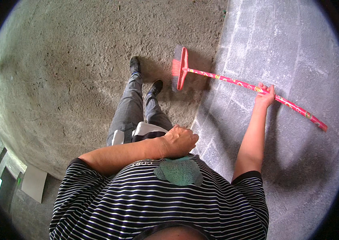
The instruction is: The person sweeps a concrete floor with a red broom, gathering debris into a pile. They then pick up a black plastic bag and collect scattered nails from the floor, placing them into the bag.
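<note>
My right hand (266,95) grips the red patterned handle (229,80) of a push-style broom out to my right, in front of a block wall. The handle slants across the view, its free end at the far right. The broom head (182,68) has a red plastic body with grey and red bristles pointing left. It is beside my feet; whether the bristles touch the floor I cannot tell. My left hand (182,140) is curled in front of my belly, back of the hand up. Its fingertips are hidden, and no object shows in it.
A grey block wall (265,54) rises close on my right and meets the rough, debris-strewn floor (76,66) along a slanting edge. My dark shoes (134,64) stand near that edge. A pale panel (34,183) and other items are at the lower left.
</note>
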### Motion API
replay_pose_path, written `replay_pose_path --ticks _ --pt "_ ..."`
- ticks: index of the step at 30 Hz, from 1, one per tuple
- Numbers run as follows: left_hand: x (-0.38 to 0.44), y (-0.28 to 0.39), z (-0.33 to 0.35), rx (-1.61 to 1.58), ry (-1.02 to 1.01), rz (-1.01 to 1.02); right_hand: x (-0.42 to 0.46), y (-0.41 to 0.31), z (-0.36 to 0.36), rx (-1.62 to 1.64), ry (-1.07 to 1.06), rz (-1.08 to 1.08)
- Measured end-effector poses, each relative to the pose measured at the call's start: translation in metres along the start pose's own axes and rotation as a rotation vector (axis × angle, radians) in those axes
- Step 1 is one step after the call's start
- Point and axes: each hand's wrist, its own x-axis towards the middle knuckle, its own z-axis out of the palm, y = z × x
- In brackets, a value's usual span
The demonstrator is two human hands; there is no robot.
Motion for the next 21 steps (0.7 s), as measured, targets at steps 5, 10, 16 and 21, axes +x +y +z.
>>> replay_pose_path --ticks 5,10,16,21 --pt "0.001 -0.001 0.007 -0.001 0.001 0.01 -0.006 -0.006 0.004 0.084 0.002 0.063" --pt "-0.002 0.0 0.0 -0.005 0.012 -0.015 -0.01 -0.016 -0.005 0.14 0.033 0.135" --pt "-0.005 -0.004 0.001 0.014 0.067 -0.008 -0.016 -0.069 -0.034 0.256 0.079 0.164" --pt "0.007 0.0 0.006 -0.022 0.09 0.046 -0.034 -0.105 -0.039 0.305 0.107 0.096"
